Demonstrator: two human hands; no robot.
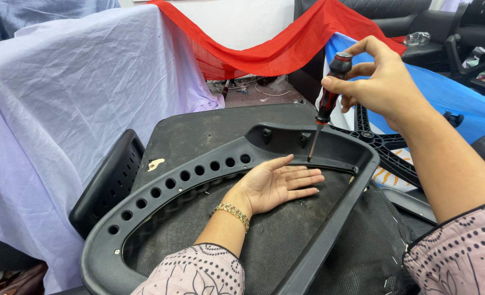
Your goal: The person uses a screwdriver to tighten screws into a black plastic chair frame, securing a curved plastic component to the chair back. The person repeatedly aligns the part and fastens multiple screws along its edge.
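Note:
My right hand (382,82) grips a red-and-black screwdriver (330,90) upright by its handle. Its tip touches the inner edge of a black plastic chair-back frame (160,188) near the frame's top corner. My left hand (278,183) lies palm up, fingers apart, on the black mesh (286,235) inside the frame, just left of the screwdriver tip. A gold bracelet (232,213) sits on that wrist. The frame has a row of round holes along its left side and rests on a dark seat board (209,131).
A lavender cloth (62,109) covers something at the left. Red fabric (264,52) drapes across the back. A blue cloth (461,98) lies at the right, with a black star-shaped chair base (384,145) below it. Black chairs (395,19) stand behind.

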